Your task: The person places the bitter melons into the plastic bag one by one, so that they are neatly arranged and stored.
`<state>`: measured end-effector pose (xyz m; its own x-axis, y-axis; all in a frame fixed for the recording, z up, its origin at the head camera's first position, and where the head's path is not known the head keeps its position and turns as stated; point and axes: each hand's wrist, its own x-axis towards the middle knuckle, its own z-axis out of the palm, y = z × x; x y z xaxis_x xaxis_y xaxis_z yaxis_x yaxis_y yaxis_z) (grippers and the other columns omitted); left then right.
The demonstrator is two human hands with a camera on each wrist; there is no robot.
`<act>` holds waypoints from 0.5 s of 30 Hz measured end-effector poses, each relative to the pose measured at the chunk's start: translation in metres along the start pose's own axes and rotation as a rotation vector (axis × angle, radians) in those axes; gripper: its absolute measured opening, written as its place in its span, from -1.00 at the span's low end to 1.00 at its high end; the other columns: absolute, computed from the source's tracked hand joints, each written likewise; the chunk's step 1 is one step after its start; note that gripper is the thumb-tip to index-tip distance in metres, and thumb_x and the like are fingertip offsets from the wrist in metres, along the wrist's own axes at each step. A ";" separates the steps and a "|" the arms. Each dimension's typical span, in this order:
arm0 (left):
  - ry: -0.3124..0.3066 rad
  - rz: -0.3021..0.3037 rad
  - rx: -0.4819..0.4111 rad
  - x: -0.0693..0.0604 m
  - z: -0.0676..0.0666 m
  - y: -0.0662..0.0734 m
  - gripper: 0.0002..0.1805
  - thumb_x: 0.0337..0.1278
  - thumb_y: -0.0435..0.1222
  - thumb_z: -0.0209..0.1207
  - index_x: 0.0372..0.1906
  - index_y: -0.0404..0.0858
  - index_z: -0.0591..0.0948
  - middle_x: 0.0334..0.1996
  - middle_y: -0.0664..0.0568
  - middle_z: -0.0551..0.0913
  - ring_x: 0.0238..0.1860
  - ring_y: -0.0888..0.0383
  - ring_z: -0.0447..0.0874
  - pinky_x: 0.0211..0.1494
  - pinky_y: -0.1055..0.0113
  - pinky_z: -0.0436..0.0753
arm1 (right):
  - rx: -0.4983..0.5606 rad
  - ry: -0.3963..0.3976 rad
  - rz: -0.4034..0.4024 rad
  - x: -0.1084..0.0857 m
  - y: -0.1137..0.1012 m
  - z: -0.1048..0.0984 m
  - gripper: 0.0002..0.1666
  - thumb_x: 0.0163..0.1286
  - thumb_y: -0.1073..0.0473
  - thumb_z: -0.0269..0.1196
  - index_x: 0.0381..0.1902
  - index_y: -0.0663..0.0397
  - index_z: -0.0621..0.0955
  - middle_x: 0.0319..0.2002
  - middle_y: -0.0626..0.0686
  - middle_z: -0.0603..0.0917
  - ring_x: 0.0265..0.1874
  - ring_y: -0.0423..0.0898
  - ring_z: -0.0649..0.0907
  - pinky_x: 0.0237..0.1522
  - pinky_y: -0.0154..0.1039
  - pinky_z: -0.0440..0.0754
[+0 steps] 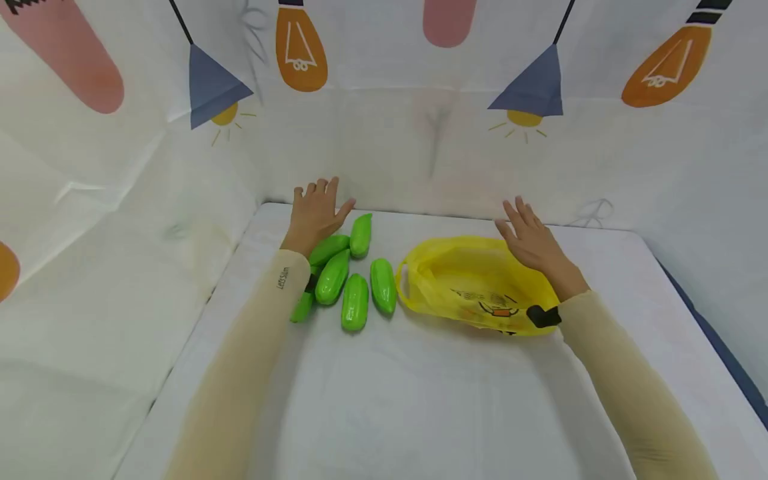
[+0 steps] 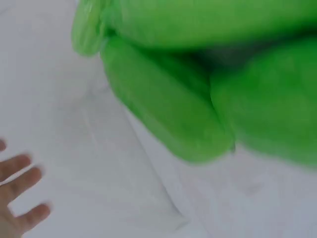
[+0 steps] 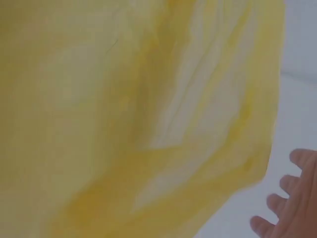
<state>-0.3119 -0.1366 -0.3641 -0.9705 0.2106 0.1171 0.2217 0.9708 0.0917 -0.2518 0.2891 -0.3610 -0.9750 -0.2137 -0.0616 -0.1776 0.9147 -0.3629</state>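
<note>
Vegetables [image 1: 334,279], long, glossy and bright green, lie bunched on the left part of a white table [image 1: 420,400]; the left wrist and cream left sleeve [image 1: 240,373] cover some of them, so the exact count is unclear. Just right of them lies a yellow plastic bag [image 1: 441,301], a handle loop at its left end. The right wrist and a dark wrist piece [image 1: 543,316] hide part of its right end; its print is too small to read. The left wrist view crops and blurs the vegetables; the right wrist view cuts off much of the bag. Both arms reach forward. The left hand [image 1: 316,215] points beyond the vegetables, fingers spread, nearly straight, gripping nothing. The right hand [image 1: 531,241] slants inward above the bag's right end, fingers extended, gripping nothing, fingertips apart from the bag.
</note>
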 end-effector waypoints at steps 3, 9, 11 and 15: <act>-0.119 0.011 -0.023 -0.006 -0.003 -0.013 -0.21 0.47 0.22 -0.31 0.53 -0.24 0.11 0.43 -0.28 0.23 0.41 -0.27 0.21 0.42 -0.28 0.18 | 0.087 -0.072 0.003 -0.012 0.022 -0.003 -0.14 0.56 -0.34 -0.44 0.58 0.03 -0.25 0.55 0.17 -0.44 0.52 0.30 -0.30 0.33 0.52 -0.30; -0.361 0.046 -0.111 -0.020 0.011 -0.035 -0.26 0.45 0.11 -0.09 0.54 -0.19 0.12 0.48 -0.32 0.14 0.43 -0.30 0.19 0.40 -0.24 0.27 | 0.333 -0.237 0.038 -0.031 0.062 0.004 -0.10 0.55 -0.36 -0.38 0.58 0.11 -0.15 0.57 0.23 -0.29 0.52 0.33 -0.26 0.39 0.45 -0.30; -0.409 0.040 -0.152 -0.026 0.019 -0.040 -0.25 0.43 0.10 -0.04 0.55 -0.13 0.10 0.50 -0.30 0.10 0.46 -0.29 0.13 0.43 -0.24 0.22 | 0.367 -0.273 0.067 -0.034 0.071 0.009 -0.06 0.54 -0.38 -0.34 0.57 0.14 -0.14 0.56 0.28 -0.22 0.51 0.37 -0.21 0.40 0.44 -0.25; -0.441 0.050 -0.199 -0.038 0.031 -0.046 -0.27 0.42 0.02 0.02 0.56 -0.09 0.09 0.49 -0.29 0.15 0.47 -0.28 0.12 0.45 -0.24 0.20 | 0.393 -0.296 0.113 -0.034 0.084 0.022 0.01 0.52 -0.40 -0.28 0.56 0.24 -0.15 0.53 0.39 -0.19 0.48 0.43 -0.18 0.38 0.46 -0.21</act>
<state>-0.2884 -0.1857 -0.4029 -0.8962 0.3266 -0.3002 0.2407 0.9265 0.2893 -0.2304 0.3654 -0.4094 -0.8951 -0.2612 -0.3613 0.0463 0.7516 -0.6580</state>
